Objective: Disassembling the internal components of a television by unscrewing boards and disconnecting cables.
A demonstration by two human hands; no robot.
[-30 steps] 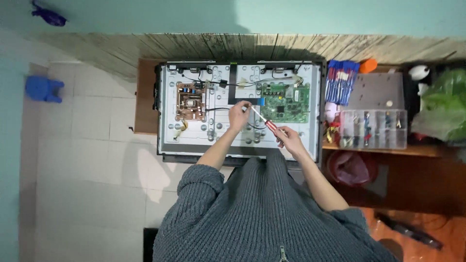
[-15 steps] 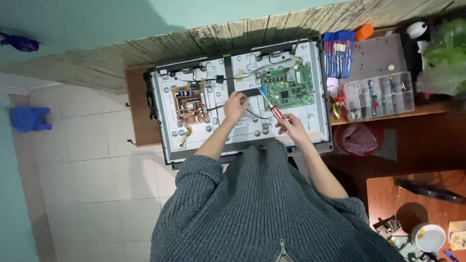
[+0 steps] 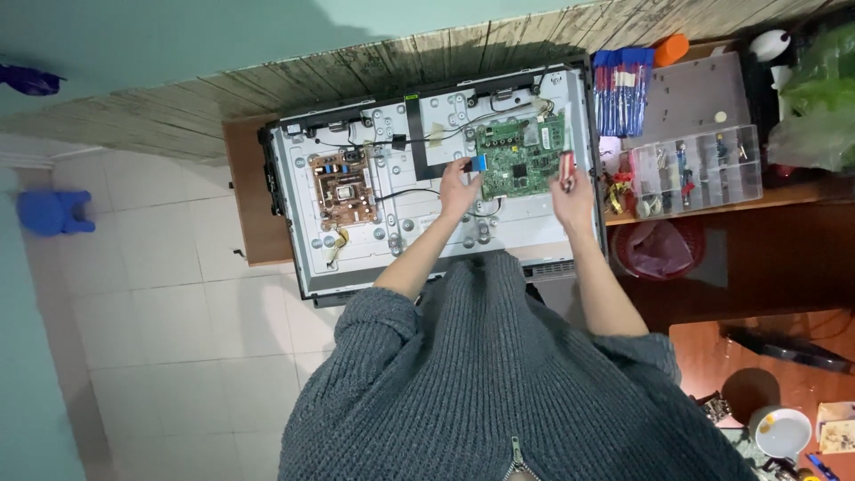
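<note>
Screwdriver (image 3: 566, 169) with the red handle is gripped in the right hand (image 3: 570, 191), fingers wrapped round it, now over the right edge of the green circuit board (image 3: 519, 160) instead of mid-panel like before. Left hand (image 3: 459, 185) has slid to the board's left edge, fingertips pinching the blue ribbon connector (image 3: 477, 164). Further back, the brown power board (image 3: 341, 188) sits on the open TV back panel (image 3: 392, 223).

The grey metal opened television back panel (image 3: 356, 258) lies on the brown wooden table (image 3: 245, 196); the green rectangular circuit board (image 3: 517, 160) sits toward its right edge, the tan circuit board (image 3: 341, 185) left of centre.
</note>
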